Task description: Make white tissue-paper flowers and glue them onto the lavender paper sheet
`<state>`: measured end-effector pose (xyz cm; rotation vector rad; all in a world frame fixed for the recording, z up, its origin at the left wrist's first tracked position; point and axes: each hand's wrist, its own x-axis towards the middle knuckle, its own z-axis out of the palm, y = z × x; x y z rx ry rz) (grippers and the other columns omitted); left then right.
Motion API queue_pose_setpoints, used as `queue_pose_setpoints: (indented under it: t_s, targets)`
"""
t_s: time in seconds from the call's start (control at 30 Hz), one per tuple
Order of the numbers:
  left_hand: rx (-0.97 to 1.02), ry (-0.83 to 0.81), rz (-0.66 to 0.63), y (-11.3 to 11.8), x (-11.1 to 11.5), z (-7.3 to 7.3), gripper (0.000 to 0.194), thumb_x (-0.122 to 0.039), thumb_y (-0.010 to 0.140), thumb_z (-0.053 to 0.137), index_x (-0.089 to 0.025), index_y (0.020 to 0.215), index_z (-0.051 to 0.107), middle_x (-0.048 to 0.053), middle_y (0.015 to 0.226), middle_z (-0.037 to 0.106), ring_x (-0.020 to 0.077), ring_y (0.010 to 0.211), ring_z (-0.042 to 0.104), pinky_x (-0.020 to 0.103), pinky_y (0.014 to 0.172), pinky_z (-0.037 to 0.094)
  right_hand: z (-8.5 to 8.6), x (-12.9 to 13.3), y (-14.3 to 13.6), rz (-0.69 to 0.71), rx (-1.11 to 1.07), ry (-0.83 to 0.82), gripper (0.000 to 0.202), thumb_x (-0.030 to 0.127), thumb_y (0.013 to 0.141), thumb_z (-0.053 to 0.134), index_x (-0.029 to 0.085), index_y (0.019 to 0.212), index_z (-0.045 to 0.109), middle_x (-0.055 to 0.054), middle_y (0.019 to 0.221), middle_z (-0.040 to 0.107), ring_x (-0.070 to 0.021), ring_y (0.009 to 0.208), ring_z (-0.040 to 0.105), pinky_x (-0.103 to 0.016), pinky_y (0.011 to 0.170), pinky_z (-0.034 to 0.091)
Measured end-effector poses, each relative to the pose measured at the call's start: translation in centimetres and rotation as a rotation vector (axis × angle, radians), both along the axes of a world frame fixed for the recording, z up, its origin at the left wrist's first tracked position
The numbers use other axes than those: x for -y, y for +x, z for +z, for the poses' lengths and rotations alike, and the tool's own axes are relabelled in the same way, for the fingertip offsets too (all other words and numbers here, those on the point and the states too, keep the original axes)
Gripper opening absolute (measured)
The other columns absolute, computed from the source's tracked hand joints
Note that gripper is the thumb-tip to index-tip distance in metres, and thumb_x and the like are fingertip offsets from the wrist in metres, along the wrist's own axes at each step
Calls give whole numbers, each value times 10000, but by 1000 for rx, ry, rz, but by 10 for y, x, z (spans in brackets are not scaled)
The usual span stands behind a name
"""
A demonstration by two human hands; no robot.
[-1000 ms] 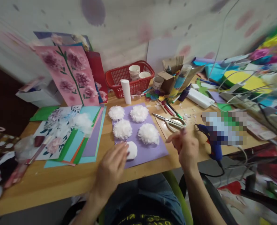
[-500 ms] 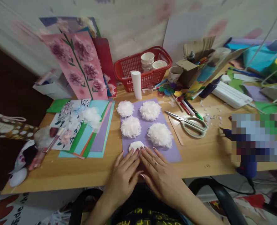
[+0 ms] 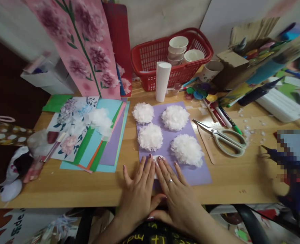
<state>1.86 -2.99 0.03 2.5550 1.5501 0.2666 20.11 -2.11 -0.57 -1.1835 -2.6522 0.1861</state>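
Observation:
My left hand lies flat with its fingers spread, palm down at the near edge of a purple sheet. Beside it, my right hand, with a ring, is also flat and open. Fingertips of both hands press on a small white piece, mostly covered by them. Several fluffy white paper flowers sit on the sheet just beyond, among them one at the near right and one at the left.
Scissors and a wooden stick lie to the right. Further right is a glue gun, partly blurred out. A white roll stands before a red basket with paper cups. Coloured paper is stacked left.
The view has tilted down and come closer. Both hands have slid over the white piece, hiding more of it, and the fingers now lie straighter and flatter.

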Motion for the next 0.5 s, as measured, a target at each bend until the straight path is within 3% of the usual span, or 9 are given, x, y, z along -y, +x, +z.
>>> queue_pose_setpoints:
  t_s: [0.13,0.27,0.37,0.5]
  targets:
    - [458,-12,118,-13,-1,6,568,-410,1033,317,-186,1555,321,93,1578,431,274,1523,227,518,1224,-67,9,-1,1,-2,12,14,1104,803,876,309,-27,1565,73,-242,1564,360,-377,1460,296,-534,1185,71]
    - [1228,53,481,-22,-4,22,408,-282,1030,379,-302,1371,602,16,1519,530,245,1438,417,444,1218,246,19,0,-4,-5,10,76,1081,783,899,295,-31,1559,30,-247,1526,420,-384,1423,353,-558,1181,13]
    - [1675,-43,630,-26,-10,38,345,-254,999,449,-250,1191,735,31,1398,648,229,1355,528,378,1189,341,18,-1,-13,10,6,122,1072,772,908,294,-34,1559,18,-224,1507,459,-379,1398,396,-534,1169,118]
    - [1962,-282,716,-36,-17,52,411,-364,990,424,-180,1130,763,93,1339,686,246,1316,570,397,1188,362,4,-4,-22,-1,19,153,1213,837,838,348,-72,1548,-30,-249,1475,490,-393,1356,471,-487,1092,334]
